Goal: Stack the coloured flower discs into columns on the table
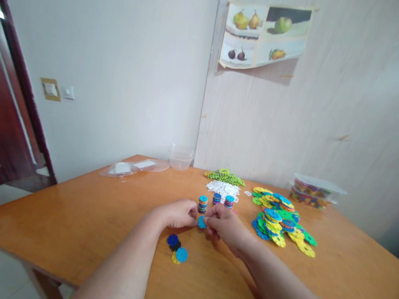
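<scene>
A light blue notched plastic disc (202,222) is between my two hands, low over the table. My right hand (225,225) pinches its right edge with thumb and forefinger. From the other side, my left hand (181,213) has its fingers closed at the disc's left edge; its fingertips are partly hidden. Just behind stands a stack of mixed discs (202,205), with a second stack (216,198) and a third stack (229,201) to its right. Nearer me lie a dark blue disc (173,240), a black disc (176,246), a blue disc (182,254) and a yellow disc (175,258), overlapping.
A large heap of coloured discs (277,218) lies at the right. White pieces (222,189) and green pieces (227,177) are piled behind the stacks. Farther back are a clear tub (181,157), clear lids (120,169) and filled plastic boxes (313,191) on the wooden table (108,216).
</scene>
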### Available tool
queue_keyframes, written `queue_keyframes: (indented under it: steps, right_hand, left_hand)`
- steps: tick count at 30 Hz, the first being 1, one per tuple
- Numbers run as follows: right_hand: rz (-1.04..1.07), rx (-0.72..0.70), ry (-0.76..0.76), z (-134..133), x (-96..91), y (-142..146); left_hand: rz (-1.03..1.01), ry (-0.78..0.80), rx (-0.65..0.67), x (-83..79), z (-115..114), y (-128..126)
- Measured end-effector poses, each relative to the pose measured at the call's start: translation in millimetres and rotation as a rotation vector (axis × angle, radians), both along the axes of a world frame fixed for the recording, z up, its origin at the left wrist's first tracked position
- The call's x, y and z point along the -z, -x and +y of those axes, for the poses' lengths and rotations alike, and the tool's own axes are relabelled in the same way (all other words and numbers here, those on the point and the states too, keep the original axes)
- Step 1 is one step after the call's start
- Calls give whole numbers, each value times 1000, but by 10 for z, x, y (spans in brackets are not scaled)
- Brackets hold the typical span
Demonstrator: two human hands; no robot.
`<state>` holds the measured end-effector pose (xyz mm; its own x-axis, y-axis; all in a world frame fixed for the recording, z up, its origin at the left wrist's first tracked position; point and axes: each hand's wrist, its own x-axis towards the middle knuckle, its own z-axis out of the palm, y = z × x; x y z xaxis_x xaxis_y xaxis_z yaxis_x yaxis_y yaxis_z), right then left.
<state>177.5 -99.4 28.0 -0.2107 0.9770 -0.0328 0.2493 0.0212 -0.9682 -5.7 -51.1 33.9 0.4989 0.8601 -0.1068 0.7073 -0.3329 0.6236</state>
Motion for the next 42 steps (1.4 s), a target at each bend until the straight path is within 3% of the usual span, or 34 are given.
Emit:
queue_keyframes:
  steps: [4, 14, 18, 22, 24, 27, 29, 34, 42]
  right_hand:
    - [98, 157, -22, 79, 63, 53]
    - [-65, 216, 4, 99, 135, 80]
    - [-138, 209, -83, 116, 175, 79]
    - [-249, 228, -294, 79, 187, 100]
    - [-281, 123, -363, -16, 143, 131]
    - [-310, -252, -276, -219, 50, 190]
    - [-400, -353, -252, -336, 9, 224]
    - [-530, -351, -310, -422, 23, 255]
    - [-338, -352, -172, -285, 11, 186]
  left_hand:
    - [17, -14, 28, 19, 8, -16]
    - [4, -42, 43, 12, 0, -28]
    - [17, -51, 17, 6, 3, -31]
    - [23, -46, -15, 9, -12, -36]
    - [21, -19, -51, 16, -22, -36]
    - [2, 16, -76, 24, -22, -35]
    - [-3, 18, -65, 25, -11, -34]
    - [21, -1, -40, 22, 18, -33]
    - [36, -8, -60, 19, 3, -37]
